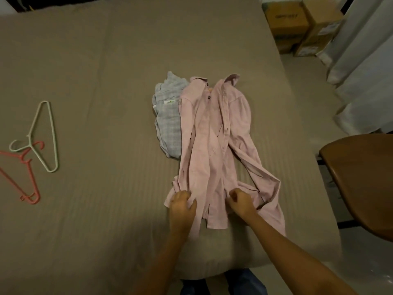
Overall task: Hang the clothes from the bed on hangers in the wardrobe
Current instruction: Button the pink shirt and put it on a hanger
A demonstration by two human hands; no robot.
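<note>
A pink button-up shirt (pixel 209 145) lies stretched out on the bed (pixel 106 81), collar at the far end and hem toward me. My left hand (pixel 182 206) grips the hem on the left side. My right hand (pixel 241 201) is closed on the hem fabric on the right. A light blue checked garment (pixel 168 122) lies crumpled under the pink shirt's left edge. Far to the left on the bed, a white hanger (pixel 43 135) lies across a pink hanger (pixel 25 173). The wardrobe is out of sight.
A brown wooden chair (pixel 361 184) stands right of the bed. Cardboard boxes (pixel 297 26) sit on the floor at the far right beside pale curtains (pixel 365 60). My legs in dark trousers (pixel 225 284) touch the bed's near edge.
</note>
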